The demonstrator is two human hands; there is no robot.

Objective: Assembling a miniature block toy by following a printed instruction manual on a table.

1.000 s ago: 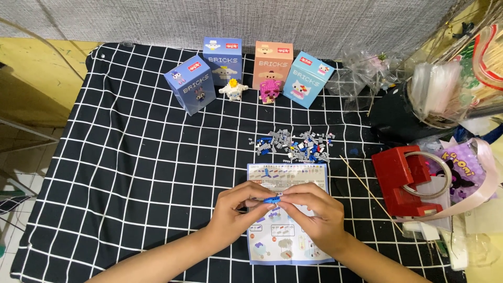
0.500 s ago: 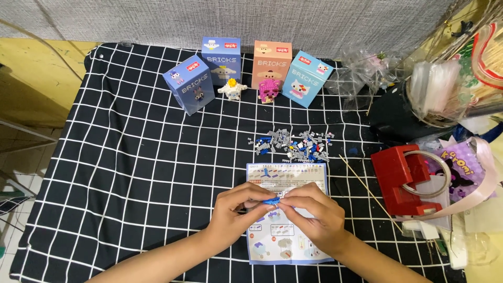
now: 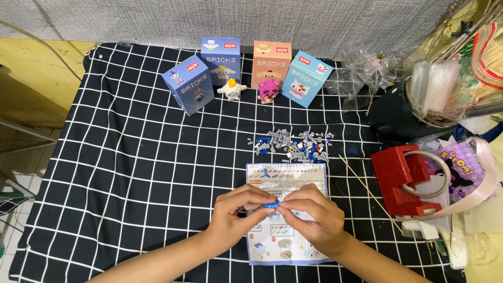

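Note:
My left hand (image 3: 237, 214) and my right hand (image 3: 313, 216) meet over a printed instruction sheet (image 3: 287, 175) on the black checked cloth (image 3: 131, 167). Between the fingertips of both hands sits a small blue brick piece (image 3: 271, 204), pinched from both sides. Just beyond the sheet lies a loose pile of tiny grey, blue and white bricks (image 3: 293, 144). My fingers hide most of the blue piece and the middle of the sheet.
Several small toy boxes (image 3: 225, 60) stand in a row at the back, with a white brick figure (image 3: 229, 89) and a pink one (image 3: 266, 90) in front. A red tape dispenser (image 3: 406, 181), a thin wooden stick (image 3: 367, 191) and plastic bags (image 3: 367, 68) crowd the right side.

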